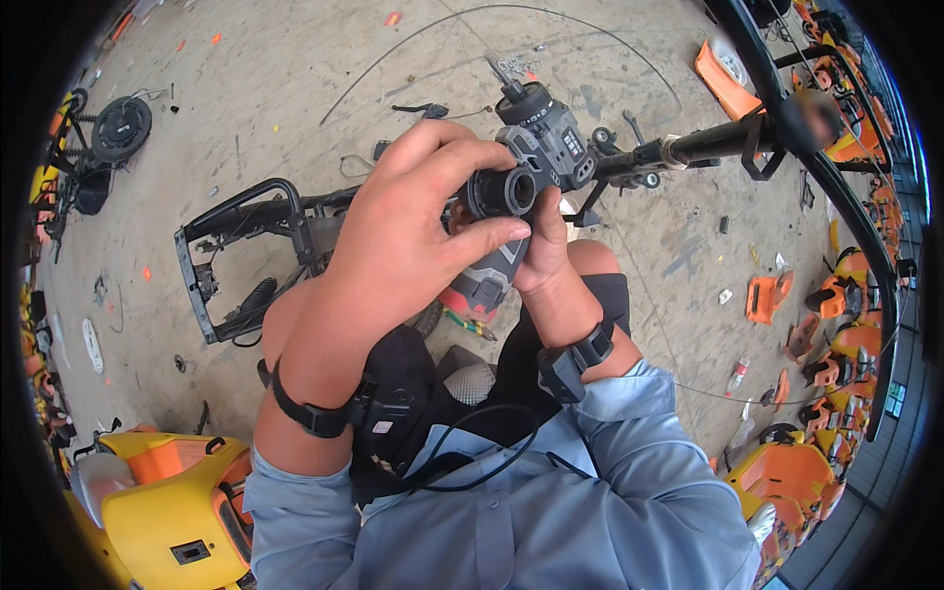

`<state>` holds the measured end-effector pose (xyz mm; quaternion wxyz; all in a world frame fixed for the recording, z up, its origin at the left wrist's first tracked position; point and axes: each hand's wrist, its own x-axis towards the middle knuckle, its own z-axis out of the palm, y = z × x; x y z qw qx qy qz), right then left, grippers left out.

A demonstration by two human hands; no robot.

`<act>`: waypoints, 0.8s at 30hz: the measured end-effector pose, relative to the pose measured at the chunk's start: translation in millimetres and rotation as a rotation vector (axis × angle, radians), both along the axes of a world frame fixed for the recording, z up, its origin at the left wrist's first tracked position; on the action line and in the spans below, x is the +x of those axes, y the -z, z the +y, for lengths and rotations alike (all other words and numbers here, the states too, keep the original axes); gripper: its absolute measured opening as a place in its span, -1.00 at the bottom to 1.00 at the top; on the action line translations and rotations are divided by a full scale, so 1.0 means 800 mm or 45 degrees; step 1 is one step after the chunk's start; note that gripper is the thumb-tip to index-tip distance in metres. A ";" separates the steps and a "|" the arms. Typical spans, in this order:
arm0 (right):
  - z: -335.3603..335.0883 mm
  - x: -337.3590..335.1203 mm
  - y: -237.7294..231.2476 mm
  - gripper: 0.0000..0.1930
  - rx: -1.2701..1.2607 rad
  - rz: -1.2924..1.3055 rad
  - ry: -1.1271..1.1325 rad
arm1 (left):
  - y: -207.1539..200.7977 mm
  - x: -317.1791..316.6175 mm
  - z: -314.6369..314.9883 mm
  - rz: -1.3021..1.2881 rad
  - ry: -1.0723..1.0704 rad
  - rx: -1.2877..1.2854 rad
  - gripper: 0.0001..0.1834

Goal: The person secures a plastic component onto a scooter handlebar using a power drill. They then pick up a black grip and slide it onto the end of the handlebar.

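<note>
Two hands meet around one drill (560, 138), lifted clear of the floor (246, 108) above the person's lap. Its bit (497, 71) and chuck (531, 103) point away from the person and slightly left, while the grip slants back toward the body, down and leftward, ending at a red-and-grey battery (474, 298).

Both hands are occupied. The left hand (423, 197) is clasped around a short black cylinder (489, 195) – index finger over the far side, thumb along the near side – with the hollow end in plain view, facing up and to the right. The right hand (544, 246) grasps the drill from the right and below, around the grip; most of its fingers are hidden behind the tool.

The relation that counts is between cylinder and drill: the cylinder lies just left of the drill's body, above the top of the grip, and its axis runs across the tool rather than along the bit. The left hand is the nearer one to it, while the right is nearer to the grip. Whether cylinder and drill are joined or merely overlap from above, I cannot tell.

Beyond the hands stands a black frame (300, 236), with a long bar (718, 145) to the right. Around these are a wheel (122, 130) at far left, a yellow shell (172, 501) at lower left and an orange panel (726, 84) at upper right.
</note>
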<state>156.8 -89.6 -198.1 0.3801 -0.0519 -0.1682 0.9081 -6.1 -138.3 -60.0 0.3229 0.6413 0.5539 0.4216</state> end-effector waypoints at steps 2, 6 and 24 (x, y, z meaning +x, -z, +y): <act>-0.002 0.001 -0.001 -0.10 -0.017 -0.039 0.002 | 0.001 0.002 -0.002 0.011 -0.005 -0.008 -0.50; -0.004 0.001 -0.009 -0.12 0.015 -0.113 0.002 | 0.004 0.004 -0.004 0.097 -0.019 0.042 -0.49; 0.003 -0.006 -0.017 -0.21 0.053 -0.082 0.140 | -0.001 0.008 0.004 0.033 0.020 -0.046 -0.36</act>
